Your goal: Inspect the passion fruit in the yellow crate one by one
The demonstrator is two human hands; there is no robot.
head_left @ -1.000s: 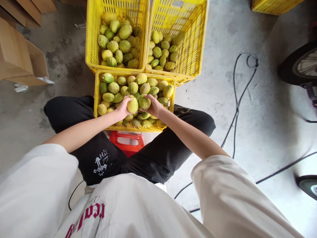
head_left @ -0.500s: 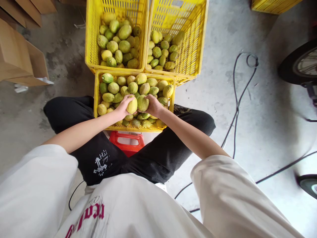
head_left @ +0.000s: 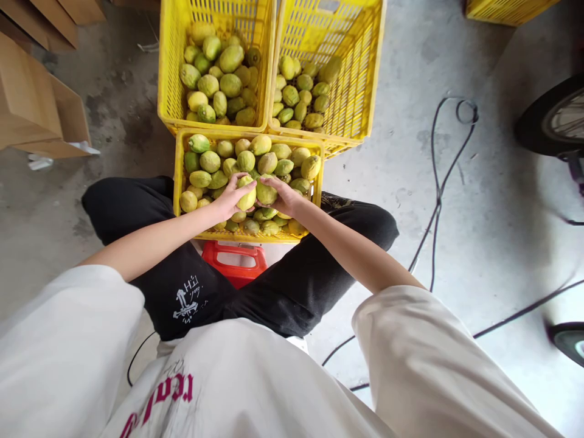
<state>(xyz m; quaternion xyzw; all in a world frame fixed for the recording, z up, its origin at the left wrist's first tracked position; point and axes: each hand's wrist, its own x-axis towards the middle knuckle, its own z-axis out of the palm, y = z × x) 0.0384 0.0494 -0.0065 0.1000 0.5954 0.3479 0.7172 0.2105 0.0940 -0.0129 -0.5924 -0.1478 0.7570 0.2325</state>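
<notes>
A yellow plastic crate (head_left: 179, 182) full of several green-yellow lemons sits on the floor between my knees. My left hand (head_left: 228, 198) is closed around a yellowish lemon (head_left: 247, 198) over the middle of the crate. My right hand (head_left: 285, 196) grips a greener lemon (head_left: 265, 192) right beside it. The two fruits touch each other. Both of my forearms reach forward from white sleeves.
Two more yellow crates (head_left: 166, 91) (head_left: 371, 73) with lemons stand behind the near one. A red stool (head_left: 235, 263) is under me. Cardboard boxes (head_left: 41, 109) lie at the left. Black cables (head_left: 433, 182) run over the concrete floor; a wheel (head_left: 552, 121) is at the right.
Both hands have turned their lemons slightly and drawn them closer together. The fruits have sunk a little toward the pile. The crates stay where they were.
</notes>
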